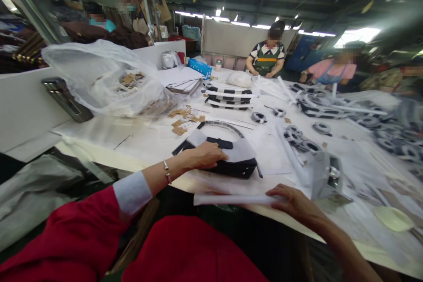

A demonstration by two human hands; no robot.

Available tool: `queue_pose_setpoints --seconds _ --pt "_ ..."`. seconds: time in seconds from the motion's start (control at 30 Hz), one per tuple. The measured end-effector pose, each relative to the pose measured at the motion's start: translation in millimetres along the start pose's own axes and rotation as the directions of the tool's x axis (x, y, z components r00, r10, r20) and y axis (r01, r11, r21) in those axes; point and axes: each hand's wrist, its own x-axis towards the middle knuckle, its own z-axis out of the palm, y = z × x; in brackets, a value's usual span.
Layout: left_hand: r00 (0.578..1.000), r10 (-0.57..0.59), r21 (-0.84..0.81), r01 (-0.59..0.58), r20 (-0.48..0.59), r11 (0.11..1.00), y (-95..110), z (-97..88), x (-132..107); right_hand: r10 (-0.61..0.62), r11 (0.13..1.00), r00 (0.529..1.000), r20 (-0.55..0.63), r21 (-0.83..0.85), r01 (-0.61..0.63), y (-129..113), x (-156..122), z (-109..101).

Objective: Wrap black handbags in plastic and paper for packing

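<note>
My left hand (205, 156) lies palm down on a black handbag (231, 168), with the fingers a little spread on its top. I cannot tell if it really grips the bag or only presses it. The handbag lies on the white tabletop (139, 158), close to the edge in front of me. White paper covers part of it, and its curved handle (221, 127) stands up behind. My right hand (294, 205) is half open and its fingers (276, 192) pinch the end of a white paper sheet (231, 199), which lies just in front of the handbag. A red sleeve (72, 224) with a pale cuff (132, 193) covers my left arm, and a bracelet (167, 172) is on the wrist.

Farther on the tabletop there are small brown cardboard tags (180, 123), a clear plastic bag (95, 75) and a stack of black-and-white bag parts (228, 97). Across the tabletop, one co-worker in a green apron (266, 55) stands beside another in a pink shirt (330, 70).
</note>
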Motion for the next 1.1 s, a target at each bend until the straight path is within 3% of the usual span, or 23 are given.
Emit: queue_pose_setpoints --seconds 0.1,0.23,0.37,0.47,0.53,0.63,0.8,0.97,1.03,1.1 --pt "0.993 0.072 -0.014 -0.071 0.090 0.997 5 -3.0 1 -0.039 0.998 0.993 -0.108 0.037 0.043 1 -5 0" --pt "0.998 -0.004 -0.002 0.004 0.068 1.000 12 -0.6 2 -0.177 0.984 0.938 -0.298 -0.030 0.176 -16 8 24" --pt "0.997 -0.055 0.013 0.054 0.048 0.998 23 3.9 -1 -0.356 0.934 0.794 -0.492 -0.185 0.304 -26 39 59" --pt "0.986 -0.163 0.052 0.165 -0.027 0.985 37 15.3 -8 -0.418 0.908 0.679 -0.604 -0.306 0.286 -22 60 77" --pt "0.959 -0.252 0.091 0.264 -0.127 0.960 48 29.9 -13 -0.424 0.904 0.635 -0.646 -0.348 0.249 -18 69 84" --pt "0.913 -0.297 0.134 0.343 -0.279 0.930 59 59.5 -22 -0.423 0.901 0.612 -0.668 -0.378 0.211 -11 75 91" --pt "0.848 -0.264 0.150 0.367 -0.460 0.918 62 99.8 -31 -0.480 0.868 0.602 -0.639 -0.445 0.220 -5 70 91" --pt "0.853 -0.262 0.151 0.362 -0.452 0.920 58 109.4 -33 -0.599 0.796 0.437 -0.671 -0.562 0.227 -27 51 75" --pt "0.851 -0.267 0.128 0.358 -0.453 0.925 58 109.7 -33 -0.668 0.737 0.422 -0.613 -0.623 0.262 -48 46 68" --pt "0.849 -0.269 0.114 0.356 -0.455 0.928 58 110.0 -32 -0.727 0.670 0.458 -0.512 -0.673 0.313 -68 49 65"
